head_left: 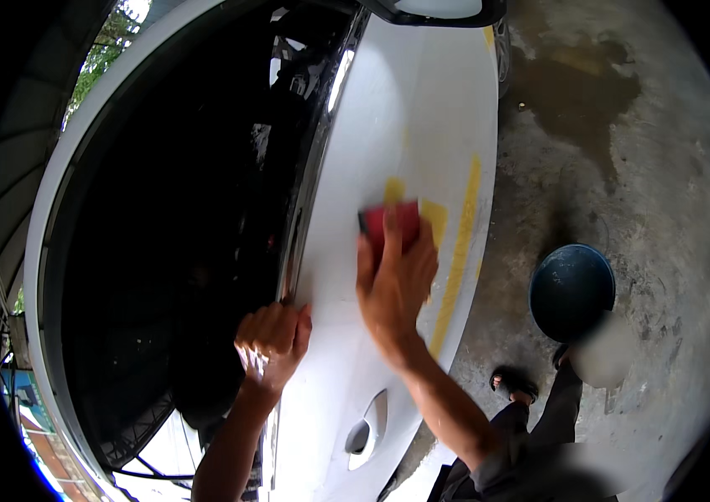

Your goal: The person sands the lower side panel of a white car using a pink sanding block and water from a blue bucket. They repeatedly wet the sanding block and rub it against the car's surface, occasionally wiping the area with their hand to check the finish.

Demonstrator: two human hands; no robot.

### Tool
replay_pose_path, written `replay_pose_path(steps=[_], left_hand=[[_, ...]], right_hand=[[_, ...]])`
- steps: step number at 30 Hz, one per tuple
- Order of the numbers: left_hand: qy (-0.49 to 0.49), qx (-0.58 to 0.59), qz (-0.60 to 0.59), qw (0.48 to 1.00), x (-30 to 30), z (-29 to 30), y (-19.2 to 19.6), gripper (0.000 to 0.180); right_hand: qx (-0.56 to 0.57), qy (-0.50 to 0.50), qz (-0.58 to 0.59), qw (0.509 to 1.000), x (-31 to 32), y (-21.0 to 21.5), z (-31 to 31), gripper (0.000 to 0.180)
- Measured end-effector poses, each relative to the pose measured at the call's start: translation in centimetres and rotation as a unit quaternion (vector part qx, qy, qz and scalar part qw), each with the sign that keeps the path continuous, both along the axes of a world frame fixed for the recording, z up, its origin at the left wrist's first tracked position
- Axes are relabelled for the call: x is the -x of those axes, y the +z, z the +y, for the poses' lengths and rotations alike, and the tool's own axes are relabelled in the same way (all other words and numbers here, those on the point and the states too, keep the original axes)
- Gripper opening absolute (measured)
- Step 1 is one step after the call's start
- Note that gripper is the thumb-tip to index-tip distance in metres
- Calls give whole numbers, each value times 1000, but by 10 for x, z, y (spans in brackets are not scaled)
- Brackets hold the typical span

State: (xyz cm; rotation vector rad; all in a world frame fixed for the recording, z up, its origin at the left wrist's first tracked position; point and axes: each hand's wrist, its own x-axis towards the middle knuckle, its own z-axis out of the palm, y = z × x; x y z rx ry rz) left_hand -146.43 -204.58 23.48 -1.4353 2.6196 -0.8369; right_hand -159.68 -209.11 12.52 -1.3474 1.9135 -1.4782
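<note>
A white car door [347, 276] lies below me, marked with yellow patches and a long yellow stripe [459, 259]. My right hand [398, 280] is closed around a red sanding block [402, 219] with a dark edge, pressed to the panel beside the yellow patches. Slight blur softens the block and fingers. My left hand [274, 343] rests as a closed fist at the window trim [296, 243], its wrist shiny and wet-looking. What is inside that fist, if anything, is hidden.
Dark window glass [163, 251] fills the left side. A door handle [368, 431] sits nearer to me, and a side mirror [439, 10] at the far end. On the concrete floor stand a dark blue bucket [572, 293] and my sandalled feet [514, 384]; a wet patch [572, 100] lies beyond.
</note>
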Motion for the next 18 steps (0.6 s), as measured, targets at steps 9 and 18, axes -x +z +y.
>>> replay_pose_path(steps=[9,18], left_hand=[[0,-3,-5,1000,-14,10,-14,45],[-19,6,-30,999,-8,5,-13,48]], right_hand=[[-42,-20,-3,999,0,1,-56,45],[-34,-55,-35,997,17,0,-71,46]])
